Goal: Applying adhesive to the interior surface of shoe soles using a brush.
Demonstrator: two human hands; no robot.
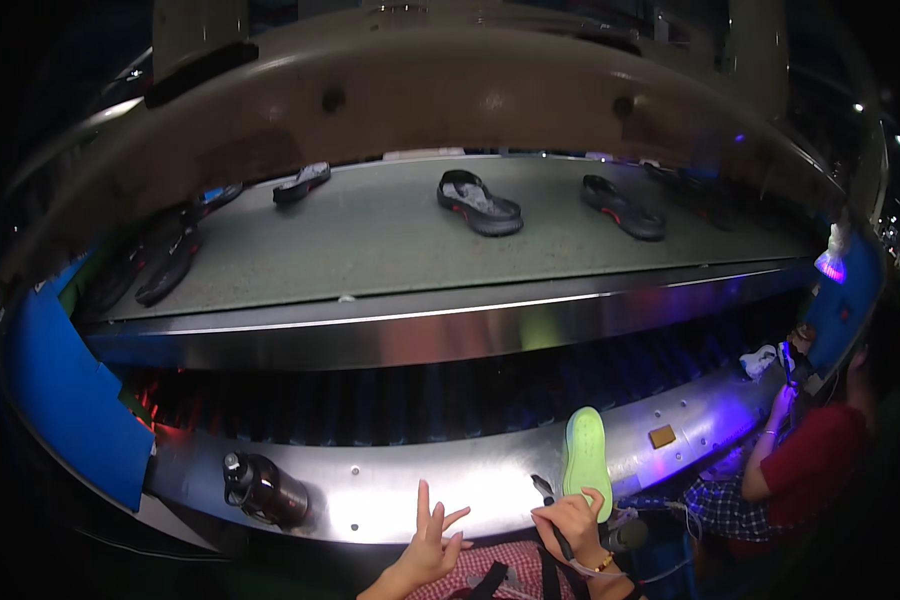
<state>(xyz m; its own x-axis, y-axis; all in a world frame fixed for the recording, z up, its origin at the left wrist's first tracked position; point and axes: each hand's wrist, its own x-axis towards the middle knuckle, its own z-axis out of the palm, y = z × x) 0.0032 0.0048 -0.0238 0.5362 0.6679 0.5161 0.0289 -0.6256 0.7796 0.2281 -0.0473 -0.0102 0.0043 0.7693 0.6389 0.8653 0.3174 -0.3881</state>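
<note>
Along the near edge of the curved metal bench (pixel 410 485), seen from the head camera, the left hand (pixel 430 548) sits with its fingers spread wide and nothing between them. The right hand (pixel 573 525) is over by the lime-green sole (pixel 585 455), its fingers closed around a black pen-like tool (pixel 563 543) with a pale cable trailing off. Those fingers also overlap the sole's near end; can't tell if they're gripping it or just resting there.

The sole lies lengthwise across the bench, roughly from near edge to far edge, so not much margin at either end. A small tan block (pixel 662 436) is just to its right. On the left there's a fair bit of elbow room: a wide stretch of shiny metal runs between the sole and a dark bottle (pixel 272 492). Past the far edge comes a dark gap, then a greenish belt (pixel 370 235) carrying black shoes (pixel 485 212). Off right, a co-worker in a red top (pixel 815 470) sits well apart.
</note>
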